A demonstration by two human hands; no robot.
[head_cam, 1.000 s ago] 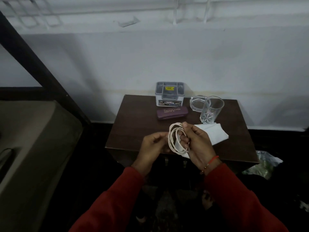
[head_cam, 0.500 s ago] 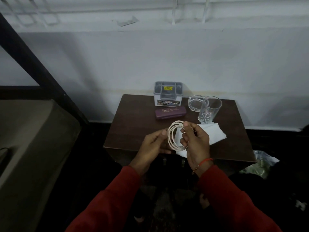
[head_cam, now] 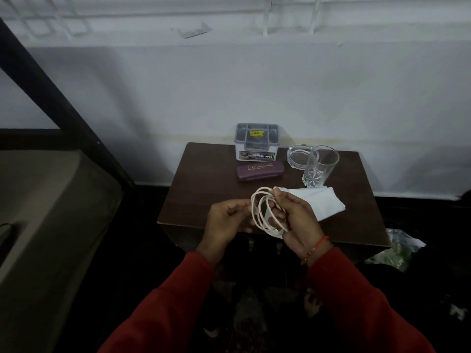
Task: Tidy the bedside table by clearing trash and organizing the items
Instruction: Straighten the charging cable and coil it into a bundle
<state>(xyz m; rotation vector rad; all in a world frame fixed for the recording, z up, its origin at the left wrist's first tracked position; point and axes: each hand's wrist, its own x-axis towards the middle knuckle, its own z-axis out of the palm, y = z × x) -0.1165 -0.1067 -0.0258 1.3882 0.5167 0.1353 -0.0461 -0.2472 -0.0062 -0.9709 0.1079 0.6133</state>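
A: Head camera, dim light. We log the bedside table [head_cam: 204, 179] first: brown top against the white wall, bed edge to its left. At the back stands a grey box [head_cam: 257, 141]; just in front of it lies a purple glasses case [head_cam: 260, 170]. To the right are a clear dish [head_cam: 298, 156] and a drinking glass [head_cam: 320, 166], close together. A white tissue [head_cam: 323, 203] lies flat in front of the glass.

B: And the cord?

A: We see the white cord [head_cam: 265, 212] coiled in several loops above the table's front edge, not resting on it. Our right hand [head_cam: 297, 220] is closed around one side of the coil, fingers curled through the loops. Our left hand [head_cam: 226, 220] pinches the opposite side between thumb and fingertips.

B: How do we finish the coil well?

A: Our judgement: keep the loops even, hold the bundle firm with the right hand, wrap the free end around with the left so nothing springs loose, then set it near the box.
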